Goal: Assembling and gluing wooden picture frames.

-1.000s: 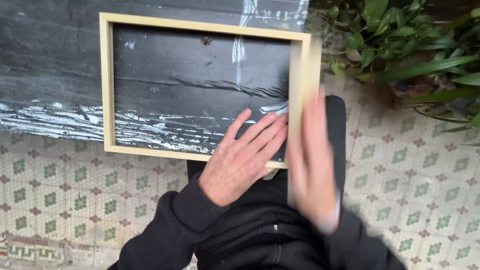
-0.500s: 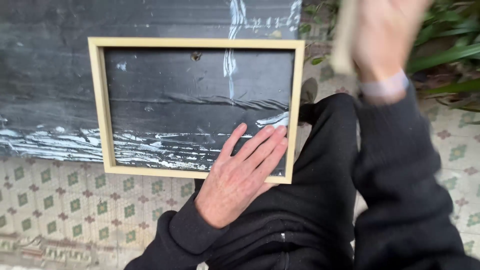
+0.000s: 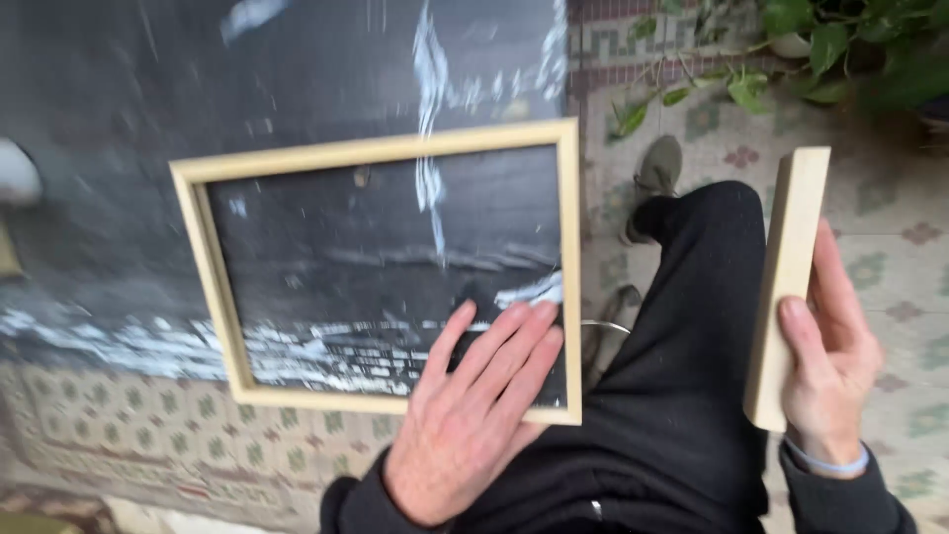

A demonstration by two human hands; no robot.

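**Inspection: packages, labels, signs, screens**

None of these four kinds is in view. No box, wrapper, sticker, tag, sign or display appears anywhere in the head view, whether on the ground, on the dark surface or in either hand. No finding recorded under this heading.
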